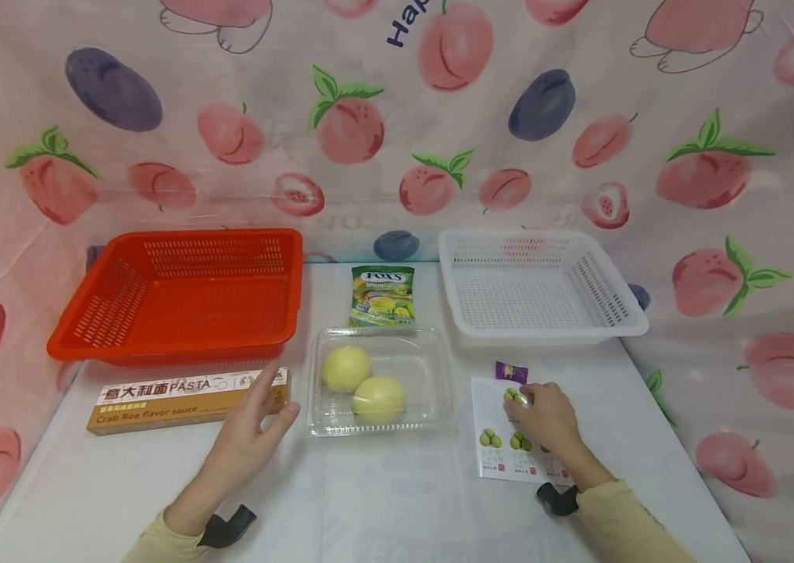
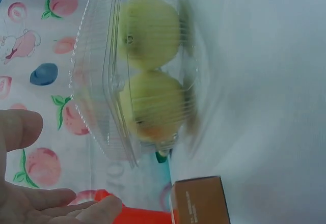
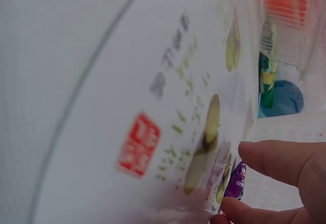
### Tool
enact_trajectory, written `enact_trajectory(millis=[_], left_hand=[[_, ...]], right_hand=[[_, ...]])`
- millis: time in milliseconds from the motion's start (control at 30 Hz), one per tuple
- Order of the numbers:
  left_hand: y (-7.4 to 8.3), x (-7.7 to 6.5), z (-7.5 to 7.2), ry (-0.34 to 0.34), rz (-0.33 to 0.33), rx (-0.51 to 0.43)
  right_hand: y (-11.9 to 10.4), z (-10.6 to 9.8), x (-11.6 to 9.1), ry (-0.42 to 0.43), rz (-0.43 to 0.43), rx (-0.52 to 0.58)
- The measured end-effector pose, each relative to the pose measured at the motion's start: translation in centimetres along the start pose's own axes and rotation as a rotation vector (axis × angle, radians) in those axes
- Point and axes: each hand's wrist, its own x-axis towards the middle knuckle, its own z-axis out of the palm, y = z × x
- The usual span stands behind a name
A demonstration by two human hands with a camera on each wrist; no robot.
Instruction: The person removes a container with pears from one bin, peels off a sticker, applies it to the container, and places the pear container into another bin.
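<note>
My left hand (image 1: 251, 434) is held over the near right end of a pasta box (image 1: 158, 407), its fingers and thumb spread with nothing between them. In the left wrist view, that box's brown end (image 2: 201, 201) shows near the fingertips. My right hand (image 1: 545, 416) reaches over the upper part of a white sheet (image 1: 498, 422) printed with green fruit pictures and red stamps. Its thumb (image 3: 270, 158) and forefinger stand apart, fingertips right at the sheet's surface. Just beyond lies a small purple packet (image 1: 512, 372), partly hidden behind the fingers in the right wrist view.
Between the hands sits a clear lidded plastic container (image 1: 432, 391) with two round yellow-green fruits (image 1: 346, 369). A green Fox's candy bag (image 1: 383, 295) lies behind it. At the back stand a red basket (image 1: 277, 344) on the left and a white basket (image 1: 545, 336) on the right.
</note>
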Motion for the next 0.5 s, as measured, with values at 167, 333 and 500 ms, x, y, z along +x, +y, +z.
enact_trajectory(millis=[167, 333, 500], left_hand=[[-0.6, 0.1, 0.8, -0.021, 0.003, -0.024], [-1.0, 0.0, 1.7, -0.037, -0.005, -0.030], [-1.1, 0.1, 2.5, -0.081, -0.039, -0.149]], right_hand=[[-0.4, 0.1, -0.1, 0.009, 0.006, 0.006], [-0.2, 0.2, 0.0, 0.008, 0.027, 0.046], [0.2, 0.3, 0.1, 0.006, 0.046, 0.105]])
